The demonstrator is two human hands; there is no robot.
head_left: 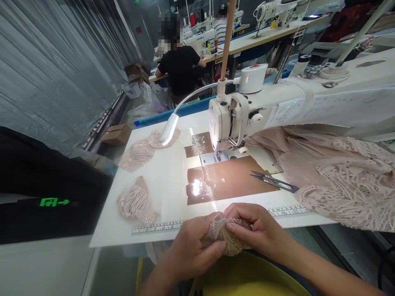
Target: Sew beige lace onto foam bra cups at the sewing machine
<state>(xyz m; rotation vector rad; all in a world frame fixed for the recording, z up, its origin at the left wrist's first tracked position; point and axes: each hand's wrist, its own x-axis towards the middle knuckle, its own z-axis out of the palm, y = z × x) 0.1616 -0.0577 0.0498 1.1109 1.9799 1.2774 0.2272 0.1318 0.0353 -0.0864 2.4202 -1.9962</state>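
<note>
Both my hands hold one small beige lace piece at the front edge of the sewing table. My left hand grips its left side, thumb across the front. On the right side, my right hand pinches the upper edge between thumb and fingers. Part of the lace is hidden by my fingers. Beyond them stands a white sewing machine, its needle area lit. Thread snips lie on a brown glossy sheet, near my right hand.
More beige lace pieces lie at the table's left, one nearer and others farther back. A heap of lace fabric covers the right side. A bendable lamp arches over the table. A person in black sits beyond.
</note>
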